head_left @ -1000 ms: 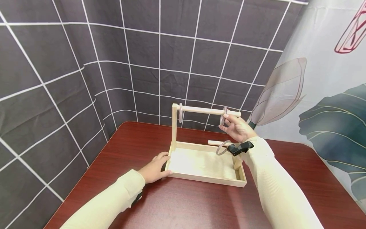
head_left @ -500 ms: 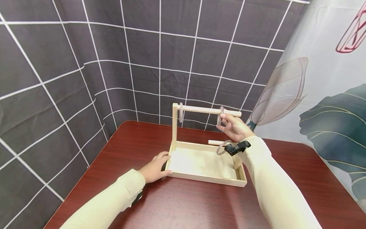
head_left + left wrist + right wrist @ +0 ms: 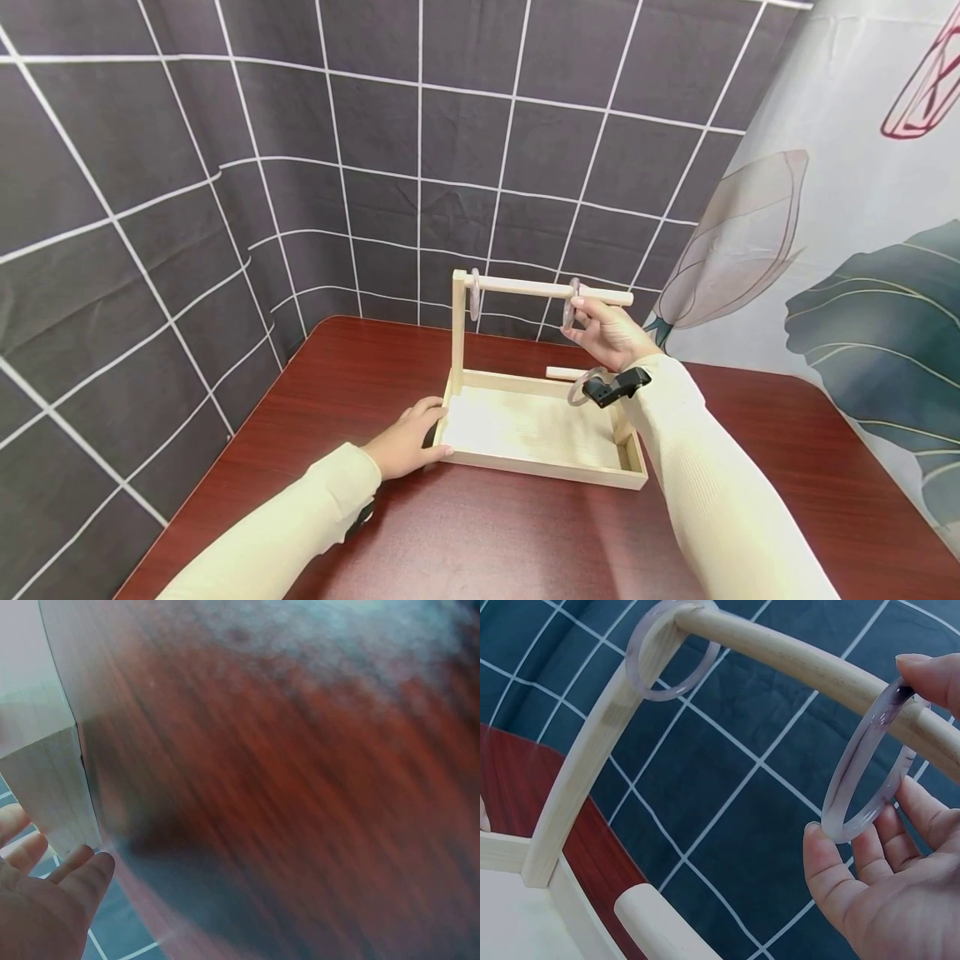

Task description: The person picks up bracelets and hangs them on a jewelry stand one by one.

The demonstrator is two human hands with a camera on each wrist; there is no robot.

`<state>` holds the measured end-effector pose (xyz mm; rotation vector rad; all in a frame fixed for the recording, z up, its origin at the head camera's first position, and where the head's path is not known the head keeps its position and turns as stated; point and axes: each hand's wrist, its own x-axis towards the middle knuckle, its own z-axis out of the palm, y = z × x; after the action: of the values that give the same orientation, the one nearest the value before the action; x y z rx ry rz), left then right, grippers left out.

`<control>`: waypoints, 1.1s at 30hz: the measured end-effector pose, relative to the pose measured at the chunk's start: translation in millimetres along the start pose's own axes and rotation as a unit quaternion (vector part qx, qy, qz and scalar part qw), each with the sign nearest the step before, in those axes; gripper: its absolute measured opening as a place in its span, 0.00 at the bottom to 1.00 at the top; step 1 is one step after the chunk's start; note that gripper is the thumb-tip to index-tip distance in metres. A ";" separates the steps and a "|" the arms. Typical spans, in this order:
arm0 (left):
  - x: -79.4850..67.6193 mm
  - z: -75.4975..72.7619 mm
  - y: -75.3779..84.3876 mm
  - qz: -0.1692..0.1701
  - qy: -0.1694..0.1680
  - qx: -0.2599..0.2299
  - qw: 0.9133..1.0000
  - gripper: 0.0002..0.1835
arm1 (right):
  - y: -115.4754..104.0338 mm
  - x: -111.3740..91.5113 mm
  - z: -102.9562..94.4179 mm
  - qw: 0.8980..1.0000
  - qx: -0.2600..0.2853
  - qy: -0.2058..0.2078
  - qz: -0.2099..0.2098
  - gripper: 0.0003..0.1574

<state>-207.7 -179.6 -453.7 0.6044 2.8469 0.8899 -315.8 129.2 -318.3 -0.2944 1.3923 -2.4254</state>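
Observation:
A pale wooden bangle stand (image 3: 540, 479) has a tray base, a post (image 3: 457, 333) on the left and a long upper rod (image 3: 525, 287). My right hand (image 3: 611, 333) pinches a translucent, purple-tinged bangle (image 3: 847, 780) that encircles this rod, thumb at its top and fingertips at its lower edge. Close to the post hangs a second bangle (image 3: 634, 664) on the same rod. My left hand (image 3: 405, 442) holds the tray's left end, thumb at the front corner and fingers over the side rim.
Below my right wrist a third bangle (image 3: 576, 392) hangs on a shorter lower rod (image 3: 562, 373), partly hidden by the black wrist camera (image 3: 615, 388). The stand sits on a dark red wooden table (image 3: 480, 550). A grey gridded cloth (image 3: 375, 208) rises behind.
My right hand has slid the pinched bangle leftward along the upper rod, away from its free end. My left hand and the stand have stayed in place.

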 end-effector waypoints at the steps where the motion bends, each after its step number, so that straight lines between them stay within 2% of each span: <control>1: -0.1 0.0 0.0 0.000 0.000 -0.001 1.000 0.36 | 0.1 0.2 0.2 1.000 0.002 0.000 0.001 0.12; 6: -0.6 -0.2 0.2 -0.002 -0.001 0.000 1.000 0.36 | 0.7 1.2 3.0 1.000 0.007 -0.003 0.007 0.15; 10: -0.4 -0.2 0.6 -0.001 -0.002 0.000 1.000 0.36 | 2.7 2.8 5.2 1.000 0.004 -0.002 0.007 0.12; 17: 0.5 0.1 0.2 -0.001 0.000 0.003 1.000 0.35 | 4.0 2.8 9.1 1.000 0.000 -0.001 0.009 0.13; 33: 0.6 0.4 -0.2 0.002 0.002 0.002 1.000 0.35 | 7.4 5.7 17.2 1.000 0.010 -0.007 0.010 0.09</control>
<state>-208.2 -179.3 -454.2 0.6105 2.8535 0.8874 -314.0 109.9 -316.0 -0.2901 1.3595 -2.4150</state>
